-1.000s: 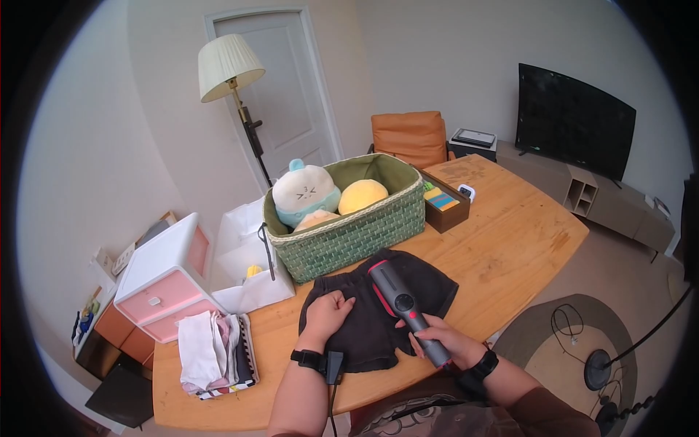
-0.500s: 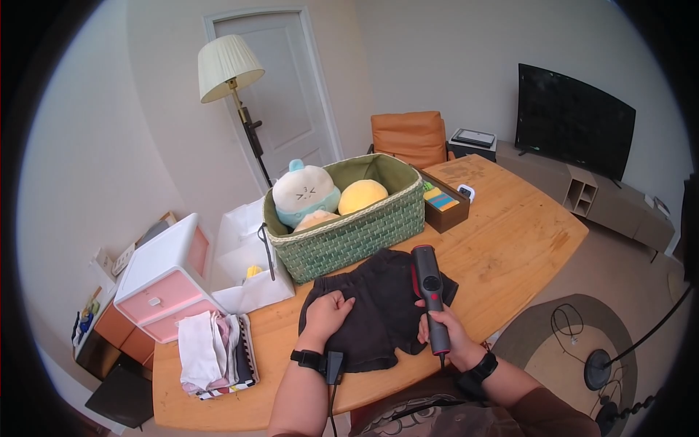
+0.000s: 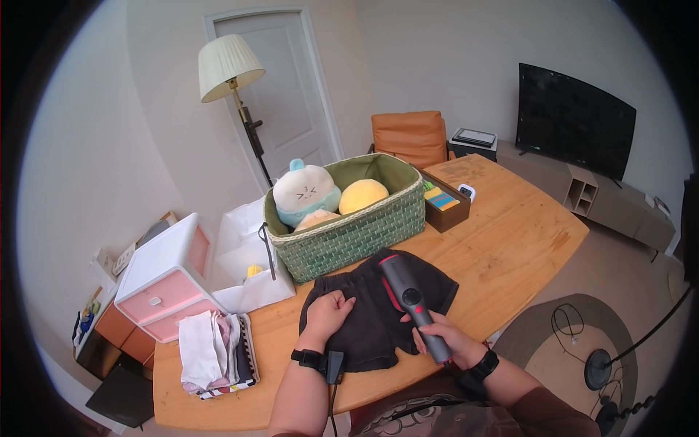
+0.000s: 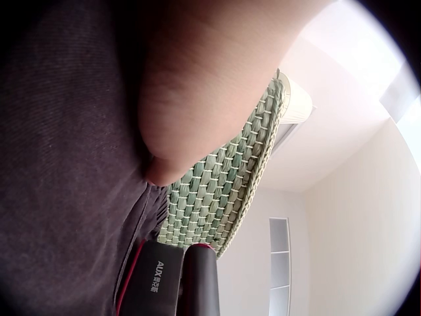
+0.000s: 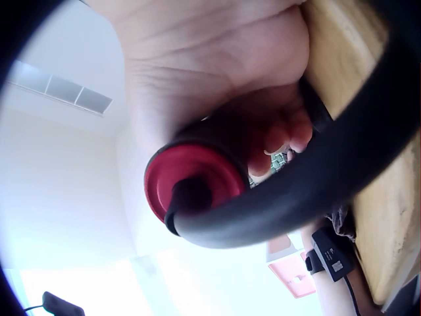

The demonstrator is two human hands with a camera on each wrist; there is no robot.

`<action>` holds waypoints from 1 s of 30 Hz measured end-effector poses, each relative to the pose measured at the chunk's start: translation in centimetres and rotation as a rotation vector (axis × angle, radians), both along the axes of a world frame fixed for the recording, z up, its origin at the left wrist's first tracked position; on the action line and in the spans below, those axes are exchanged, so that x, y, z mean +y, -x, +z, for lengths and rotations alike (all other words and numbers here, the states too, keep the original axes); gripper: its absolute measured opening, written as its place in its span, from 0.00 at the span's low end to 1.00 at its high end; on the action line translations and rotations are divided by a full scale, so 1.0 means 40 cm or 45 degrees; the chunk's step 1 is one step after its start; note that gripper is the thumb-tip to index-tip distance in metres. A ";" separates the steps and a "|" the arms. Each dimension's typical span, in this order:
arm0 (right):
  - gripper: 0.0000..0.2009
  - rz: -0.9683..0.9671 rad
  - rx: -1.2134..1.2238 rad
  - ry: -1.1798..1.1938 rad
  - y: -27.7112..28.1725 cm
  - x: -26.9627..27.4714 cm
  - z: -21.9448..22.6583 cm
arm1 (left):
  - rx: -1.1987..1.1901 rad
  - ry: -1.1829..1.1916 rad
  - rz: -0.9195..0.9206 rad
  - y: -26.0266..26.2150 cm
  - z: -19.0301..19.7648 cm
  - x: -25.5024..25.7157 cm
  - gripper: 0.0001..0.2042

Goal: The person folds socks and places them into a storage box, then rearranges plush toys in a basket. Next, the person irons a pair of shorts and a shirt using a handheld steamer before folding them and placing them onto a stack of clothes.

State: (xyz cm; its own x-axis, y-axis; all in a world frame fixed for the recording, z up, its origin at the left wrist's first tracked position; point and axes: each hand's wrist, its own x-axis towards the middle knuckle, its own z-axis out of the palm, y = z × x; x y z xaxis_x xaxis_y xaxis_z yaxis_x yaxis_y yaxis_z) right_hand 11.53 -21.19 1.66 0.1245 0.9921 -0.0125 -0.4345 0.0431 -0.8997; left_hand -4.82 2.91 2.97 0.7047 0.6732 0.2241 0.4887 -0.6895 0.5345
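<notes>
Dark shorts (image 3: 364, 313) lie spread on the table in front of the green basket. My left hand (image 3: 329, 317) rests on their left part, fingers curled; in the left wrist view the hand (image 4: 204, 92) lies against the dark cloth (image 4: 66, 158), and I see no cloth gripped. With my right hand (image 3: 448, 339) I grip the handle of a grey and red handheld steamer (image 3: 408, 291), its head over the middle of the shorts, tilted up and left. The right wrist view shows the steamer's red handle end (image 5: 191, 181) with its cord, and my right hand (image 5: 217, 59) around it.
The green woven basket (image 3: 353, 251) holds plush toys. Left of it stand a white bin (image 3: 251, 295) and a white and pink drawer unit (image 3: 164, 284). Folded clothes (image 3: 211, 353) lie at the table's left. A brown box (image 3: 448, 217) is right of the basket.
The steamer in my right hand swung right over the shorts, turning more upright, then came back left and tilted again. My left hand has stayed in place.
</notes>
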 end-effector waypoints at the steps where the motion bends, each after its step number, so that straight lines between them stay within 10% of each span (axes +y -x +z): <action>1: 0.22 0.000 0.000 0.000 0.001 -0.001 0.004 | -0.001 0.001 -0.003 -0.001 -0.002 0.001 0.19; 30: 0.22 -0.257 0.200 -0.175 -0.010 0.021 -0.049 | -0.005 -0.004 -0.011 0.000 -0.002 0.000 0.19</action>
State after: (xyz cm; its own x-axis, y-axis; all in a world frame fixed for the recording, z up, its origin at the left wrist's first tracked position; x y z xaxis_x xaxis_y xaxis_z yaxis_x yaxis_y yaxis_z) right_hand 11.93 -20.37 -0.29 0.3268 0.9412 0.0855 -0.5385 0.2598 -0.8015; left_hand -4.84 2.92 2.90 0.7098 0.6662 0.2288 0.4804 -0.6954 0.5344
